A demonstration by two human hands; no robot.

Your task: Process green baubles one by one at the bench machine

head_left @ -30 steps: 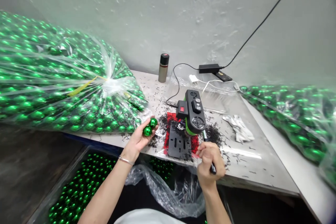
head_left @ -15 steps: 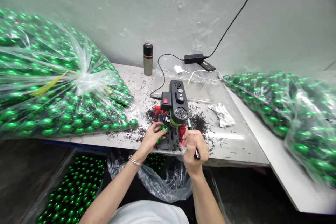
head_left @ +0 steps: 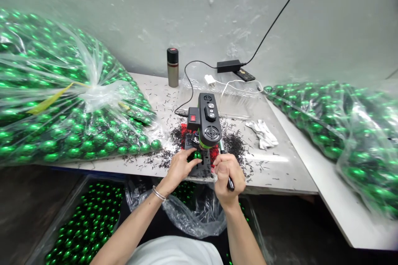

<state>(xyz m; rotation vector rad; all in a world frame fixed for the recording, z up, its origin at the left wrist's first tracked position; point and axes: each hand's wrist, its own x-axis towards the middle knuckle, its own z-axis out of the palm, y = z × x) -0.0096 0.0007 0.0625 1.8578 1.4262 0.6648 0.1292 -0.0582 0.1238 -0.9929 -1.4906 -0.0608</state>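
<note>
A small black bench drill press point(head_left: 210, 118) stands on the table, black shavings and red material around its base. My left hand point(head_left: 180, 167) has thumb and forefinger closed on a shiny green ball point(head_left: 197, 156) below the drill head. The fingers of my right hand point(head_left: 229, 176) are wrapped round the press's black-ended lever point(head_left: 230, 184), just right of the base. The contact between the drill tip and the ball is hidden by the head.
Large clear bags of green balls lie left point(head_left: 71, 132) and right point(head_left: 329, 120). Behind the press are a bottle point(head_left: 173, 68), a power adapter point(head_left: 229, 66) and a phone point(head_left: 244, 75). White gloves point(head_left: 263, 134) lie right. A crate of green balls point(head_left: 88, 219) stands below.
My left thumb and forefinger have spread wider around the ball, now placed under the drill head. A second green patch below my left fingers no longer shows. My right hand keeps its hold.
</note>
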